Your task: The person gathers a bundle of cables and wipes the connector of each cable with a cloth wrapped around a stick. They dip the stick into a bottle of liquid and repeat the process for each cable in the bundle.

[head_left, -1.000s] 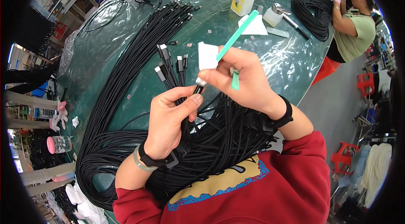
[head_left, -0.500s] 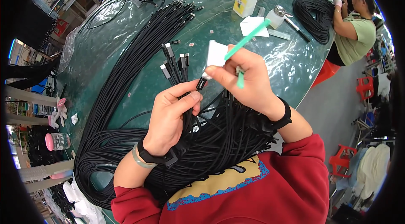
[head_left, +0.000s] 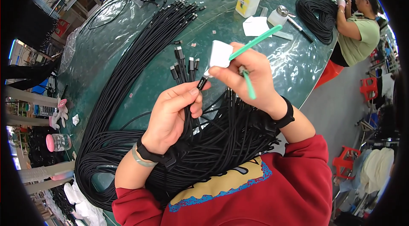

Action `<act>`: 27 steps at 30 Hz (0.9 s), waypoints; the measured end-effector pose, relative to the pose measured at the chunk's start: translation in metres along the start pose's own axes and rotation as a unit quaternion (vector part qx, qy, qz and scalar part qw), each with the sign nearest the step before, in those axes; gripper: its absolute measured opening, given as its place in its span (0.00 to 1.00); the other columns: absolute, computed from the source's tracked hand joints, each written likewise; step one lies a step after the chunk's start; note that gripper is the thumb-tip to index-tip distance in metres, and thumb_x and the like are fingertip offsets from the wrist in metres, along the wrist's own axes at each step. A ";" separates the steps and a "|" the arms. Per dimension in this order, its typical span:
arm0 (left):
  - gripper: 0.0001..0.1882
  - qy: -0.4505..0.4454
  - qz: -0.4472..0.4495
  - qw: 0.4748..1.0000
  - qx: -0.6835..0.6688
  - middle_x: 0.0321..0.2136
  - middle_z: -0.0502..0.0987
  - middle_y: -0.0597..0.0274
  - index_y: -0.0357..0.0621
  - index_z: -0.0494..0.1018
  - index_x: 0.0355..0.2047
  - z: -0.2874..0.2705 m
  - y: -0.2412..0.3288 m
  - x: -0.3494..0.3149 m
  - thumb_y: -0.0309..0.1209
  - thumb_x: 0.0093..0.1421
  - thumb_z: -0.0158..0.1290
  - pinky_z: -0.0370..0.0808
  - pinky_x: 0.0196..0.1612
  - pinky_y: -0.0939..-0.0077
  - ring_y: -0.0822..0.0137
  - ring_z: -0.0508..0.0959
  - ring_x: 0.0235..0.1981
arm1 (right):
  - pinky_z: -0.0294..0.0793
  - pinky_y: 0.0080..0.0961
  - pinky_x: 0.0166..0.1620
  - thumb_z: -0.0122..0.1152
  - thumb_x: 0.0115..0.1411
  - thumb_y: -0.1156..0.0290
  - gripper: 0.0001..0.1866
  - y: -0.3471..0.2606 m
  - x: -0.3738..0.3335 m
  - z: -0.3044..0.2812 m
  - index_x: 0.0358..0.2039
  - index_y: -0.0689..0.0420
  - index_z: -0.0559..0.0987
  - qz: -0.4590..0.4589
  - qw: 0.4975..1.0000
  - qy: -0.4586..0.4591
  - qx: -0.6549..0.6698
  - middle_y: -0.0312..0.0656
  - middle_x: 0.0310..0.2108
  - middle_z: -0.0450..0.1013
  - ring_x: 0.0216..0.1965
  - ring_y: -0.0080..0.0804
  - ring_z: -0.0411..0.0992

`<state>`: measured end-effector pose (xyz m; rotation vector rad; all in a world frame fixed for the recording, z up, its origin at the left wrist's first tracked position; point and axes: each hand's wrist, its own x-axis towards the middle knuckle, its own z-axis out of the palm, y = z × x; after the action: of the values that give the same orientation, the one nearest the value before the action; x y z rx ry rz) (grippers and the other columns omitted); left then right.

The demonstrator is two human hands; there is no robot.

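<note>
My left hand (head_left: 172, 109) is closed around a bunch of black cables, pinching one cable's black connector (head_left: 202, 83) between thumb and fingers. Several other cable connectors (head_left: 182, 62) fan out above that hand. Between its thumb and fingers, my right hand (head_left: 251, 75) grips a folded white wipe (head_left: 220, 54), whose lower corner meets the tip of the pinched connector. A thin green plastic stick (head_left: 257, 41) is also in the right hand; a green piece sticks out below the fingers too. How the two green parts join is hidden. Many black cables (head_left: 213, 141) lie beneath both hands.
A long bundle of black cables (head_left: 132, 51) curves along the green table's left side. White bottles (head_left: 248, 0) with metal tops, a white paper (head_left: 256, 26) and a marker pen (head_left: 300, 30) stand or lie beyond my right hand. A co-worker (head_left: 360, 26) sits at the far right beside coiled cable (head_left: 316, 17).
The bunch of connectors in my left hand has shifted slightly right and down. The green stick in my right hand has tilted and moved a little right. Both grips hold.
</note>
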<state>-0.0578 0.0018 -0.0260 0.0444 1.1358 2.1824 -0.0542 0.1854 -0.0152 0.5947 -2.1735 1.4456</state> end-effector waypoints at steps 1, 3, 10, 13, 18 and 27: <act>0.12 -0.014 -0.015 1.000 0.003 0.20 0.69 0.65 0.31 0.69 0.38 -0.001 0.001 0.001 0.25 0.55 0.45 0.62 0.24 0.83 0.77 0.65 0.20 | 0.54 0.14 0.18 0.63 0.42 0.79 0.08 0.000 0.001 -0.001 0.24 0.62 0.73 0.019 1.000 0.015 -0.004 0.33 0.17 0.63 0.13 0.15 0.58; 0.12 -0.028 -0.029 0.999 0.006 0.19 0.68 0.66 0.30 0.69 0.39 -0.001 0.002 0.002 0.26 0.55 0.45 0.62 0.24 0.83 0.77 0.64 0.20 | 0.54 0.14 0.18 0.63 0.42 0.79 0.08 0.001 0.002 0.001 0.24 0.62 0.73 0.001 1.000 0.000 0.003 0.33 0.17 0.63 0.14 0.15 0.59; 0.13 -0.049 -0.064 0.997 -0.009 0.19 0.67 0.68 0.29 0.69 0.38 0.006 0.007 0.000 0.28 0.57 0.44 0.62 0.23 0.84 0.77 0.63 0.19 | 0.57 0.12 0.20 0.61 0.45 0.79 0.08 0.003 0.000 -0.002 0.27 0.63 0.73 0.030 0.999 0.012 0.027 0.32 0.20 0.66 0.18 0.13 0.62; 0.13 -0.041 -0.065 0.997 0.027 0.18 0.65 0.67 0.29 0.69 0.36 0.009 0.008 -0.002 0.29 0.57 0.43 0.61 0.22 0.83 0.77 0.62 0.17 | 0.60 0.10 0.22 0.60 0.47 0.78 0.09 -0.004 -0.001 -0.005 0.31 0.63 0.73 0.088 0.994 0.033 0.055 0.32 0.23 0.69 0.21 0.12 0.64; 0.11 -0.064 -0.071 0.994 0.060 0.18 0.67 0.65 0.30 0.69 0.32 0.006 0.010 -0.004 0.28 0.56 0.45 0.64 0.23 0.83 0.75 0.65 0.17 | 0.59 0.12 0.20 0.62 0.46 0.78 0.07 -0.006 -0.002 -0.005 0.25 0.64 0.72 0.103 0.985 0.067 0.122 0.32 0.20 0.66 0.18 0.12 0.63; 0.08 0.046 0.059 0.992 0.101 0.20 0.71 0.64 0.33 0.71 0.30 0.008 0.001 0.000 0.19 0.48 0.54 0.69 0.28 0.85 0.75 0.72 0.22 | 0.60 0.12 0.21 0.60 0.47 0.79 0.07 -0.013 -0.004 -0.004 0.28 0.62 0.73 0.083 0.994 0.032 0.061 0.31 0.20 0.68 0.18 0.13 0.64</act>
<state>-0.0557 0.0066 -0.0201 0.1032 1.4377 2.1823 -0.0423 0.1852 -0.0065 0.4101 -2.1377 1.6713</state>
